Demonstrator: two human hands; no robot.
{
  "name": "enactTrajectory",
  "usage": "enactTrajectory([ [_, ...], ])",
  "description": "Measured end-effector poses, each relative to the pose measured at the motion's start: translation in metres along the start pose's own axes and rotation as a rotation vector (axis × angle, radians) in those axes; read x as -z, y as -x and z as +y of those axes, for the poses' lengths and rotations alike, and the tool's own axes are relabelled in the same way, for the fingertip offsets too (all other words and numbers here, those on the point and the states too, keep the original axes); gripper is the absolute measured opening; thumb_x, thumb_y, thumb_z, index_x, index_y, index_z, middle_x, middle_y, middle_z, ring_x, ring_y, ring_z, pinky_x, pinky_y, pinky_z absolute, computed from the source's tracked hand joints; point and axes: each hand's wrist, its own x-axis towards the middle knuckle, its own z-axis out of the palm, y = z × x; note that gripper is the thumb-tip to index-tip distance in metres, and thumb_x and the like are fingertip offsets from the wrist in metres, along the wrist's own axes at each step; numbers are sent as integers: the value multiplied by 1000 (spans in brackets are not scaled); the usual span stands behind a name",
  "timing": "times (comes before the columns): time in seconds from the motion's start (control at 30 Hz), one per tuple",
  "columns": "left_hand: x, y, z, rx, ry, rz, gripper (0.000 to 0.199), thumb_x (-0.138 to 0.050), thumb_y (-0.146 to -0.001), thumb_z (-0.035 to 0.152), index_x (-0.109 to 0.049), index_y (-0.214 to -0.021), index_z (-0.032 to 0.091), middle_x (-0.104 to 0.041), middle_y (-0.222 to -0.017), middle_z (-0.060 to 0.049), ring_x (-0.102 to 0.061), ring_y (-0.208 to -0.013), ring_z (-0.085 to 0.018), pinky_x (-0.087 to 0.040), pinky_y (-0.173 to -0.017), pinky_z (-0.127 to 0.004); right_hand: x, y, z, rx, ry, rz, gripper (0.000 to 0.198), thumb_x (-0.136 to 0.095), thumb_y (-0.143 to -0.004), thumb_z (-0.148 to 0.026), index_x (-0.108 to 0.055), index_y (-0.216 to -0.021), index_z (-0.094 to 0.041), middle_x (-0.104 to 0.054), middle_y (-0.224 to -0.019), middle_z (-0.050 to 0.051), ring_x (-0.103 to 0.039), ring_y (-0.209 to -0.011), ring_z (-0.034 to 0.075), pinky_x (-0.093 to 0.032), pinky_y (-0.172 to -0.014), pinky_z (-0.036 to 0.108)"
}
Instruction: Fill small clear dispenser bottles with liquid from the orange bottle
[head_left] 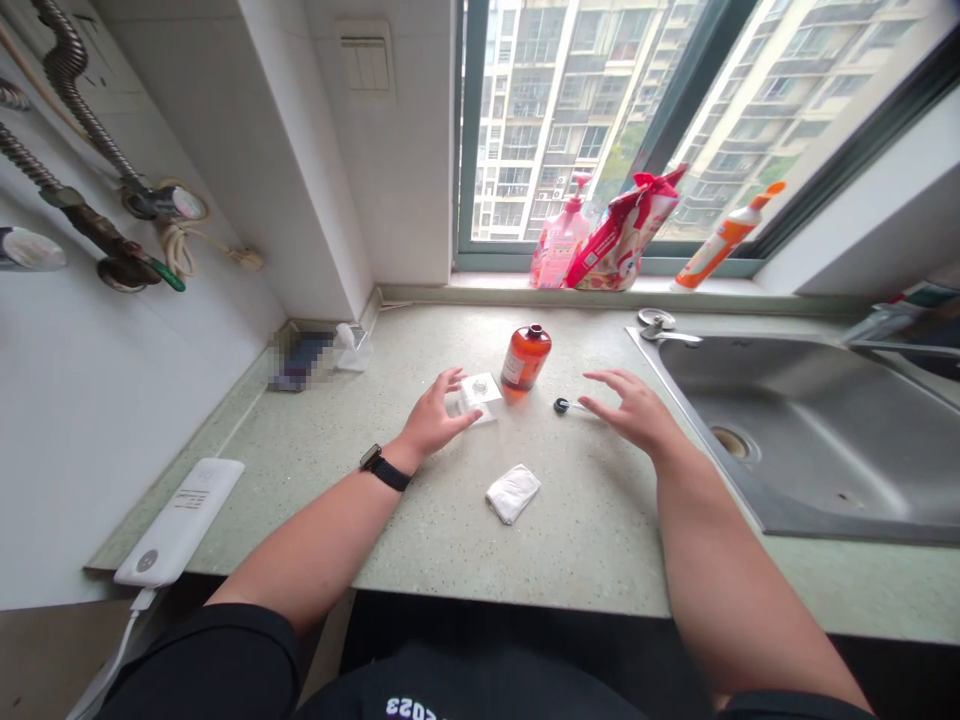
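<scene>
On the counter, my left hand (437, 418) is beside a clear, square glass bottle (481, 386) with an open round neck. The thumb lies in front of the bottle's left side and the fingers are behind it, spread apart; whether they touch the glass I cannot tell. Just behind and to the right stands an uncapped amber bottle (527, 358) with a pale label and reddish-orange colour. My right hand (630, 408) is open over the counter, its thumb near the thin clear stem of a small black cap (560, 406). A folded white tissue (514, 493) lies in front.
A steel sink (862, 430) with a tap (667, 330) is on the right. Along the windowsill stand a pink pump bottle (561, 240), a red pouch (626, 235) and an orange-and-white bottle (724, 240). A white power bank (180, 522) with a cable lies at left.
</scene>
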Motion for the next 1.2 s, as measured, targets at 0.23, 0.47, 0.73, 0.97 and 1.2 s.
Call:
enactTrajectory([
  [0.23,1,0,-1,-9,-3,-4,79,-85,-87,37,-45,-154,25,-66,-148,-15,-68,-133,-34,-55,-115,-56,11,-1,-5,-59,-2,186,42,-53,-101,-55,-77,-120,-27,-78,-123,13,-71,-121,35,-53,-111,55],
  [0.47,0,-2,-5,-24,-5,-5,79,-85,-87,39,-45,-154,26,-66,-147,-16,-69,-133,-34,-55,-114,-56,14,-2,-9,-161,-96,434,56,-42,-105,-64,-72,-130,-23,-80,-117,14,-74,-115,32,-56,-108,53],
  [0.73,-2,-6,-12,6,18,7,80,-86,-85,42,-46,-153,25,-66,-146,-17,-67,-136,-34,-51,-118,-57,-30,-31,-36,-126,-484,346,80,-67,-91,-72,-48,-155,-27,-64,-146,18,-63,-137,34,-55,-114,56],
  [0.97,0,-6,-10,7,-12,-9,84,-87,-85,40,-44,-155,25,-65,-146,-18,-64,-139,-35,-49,-120,-58,-79,-65,-63,-178,-492,192,98,-83,-78,-60,-42,-159,-22,-58,-152,20,-57,-142,35,-46,-121,54],
  [1.2,0,-5,-11,9,-3,-35,88,-88,-83,33,-42,-157,25,-64,-147,-17,-65,-138,-34,-50,-120,-55,-107,-67,-74,-213,-436,327,80,-86,-69,-44,-54,-140,-24,-69,-135,14,-66,-124,35,-53,-110,53],
])
